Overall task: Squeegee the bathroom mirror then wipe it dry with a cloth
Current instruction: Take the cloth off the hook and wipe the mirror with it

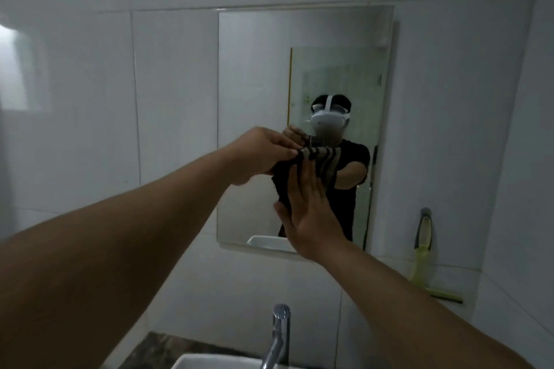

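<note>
Here's the rectangular frameless wall mirror [254, 99], standing taller than it is wide on the pale tiled wall [90, 69], its long axis running up and down, glass facing straight out at the person. No streaks or droplets can be made out on it in this dim light, so how wet it is I can't tell.

Now the yellow-green plastic squeegee with the dark handle [422, 252] hangs just right of the mirror on a wall hook, handle up, blade down and angled off to the lower right, long axis close to vertical. It's parked, touched by neither hand, so by my reading the squeegee pass is over and the drying step is in hand.

Both arms are up in front of the glass. The right hand [308, 213] is flat and wide, fingers together and pointing up, palm pressing the dark striped cloth [283, 180] toward the mirror's lower middle. The left hand [260, 156] is closed narrow, pinching the cloth's top edge (looks like it's being spread or squared up). The cloth hangs mostly downward from that pinch.

Next call, as I judge it: let the left pinch go, keep the flat palm on, and sweep in overlapping passes, since most of the glass lies above and left of the cloth.

Below, a chrome tap [278, 335] over a white basin [209, 362].
</note>
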